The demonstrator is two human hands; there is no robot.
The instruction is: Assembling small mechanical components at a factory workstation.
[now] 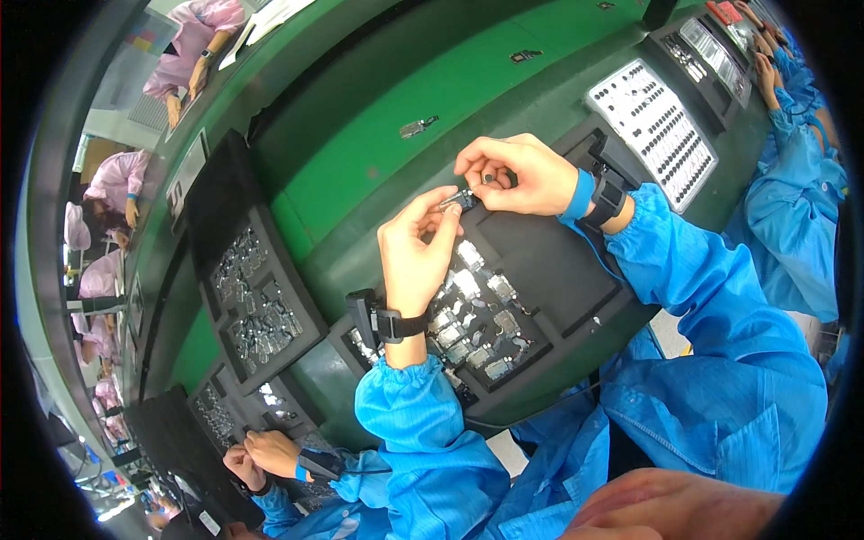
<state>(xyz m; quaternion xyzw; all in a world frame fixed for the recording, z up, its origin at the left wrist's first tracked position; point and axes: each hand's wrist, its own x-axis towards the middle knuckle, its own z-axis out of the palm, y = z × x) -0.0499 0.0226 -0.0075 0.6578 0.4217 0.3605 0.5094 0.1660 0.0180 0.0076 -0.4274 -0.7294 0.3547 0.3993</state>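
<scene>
My left hand [416, 252] is closed in a pinch on a small metal part with a dark end [464, 200], above the black foam tray. Close against it, my right hand [533, 176] has its fingers curled round a tiny dark round piece [488, 178]. Whether that piece touches the metal part I cannot tell. Below my left hand, several silvery metal parts [500, 288] lie loose in one compartment of the black foam tray [576, 279]. Straps with dark boxes circle both my wrists, and a blue band sits on the right one.
Beyond my hands runs a green belt [351, 171] carrying a few spaced metal parts [418, 127]. A white tray [715, 164] with rows of small black pieces lies to the right. Another black foam tray [310, 315] of parts stands left. Co-workers' hands [270, 453] work at lower left.
</scene>
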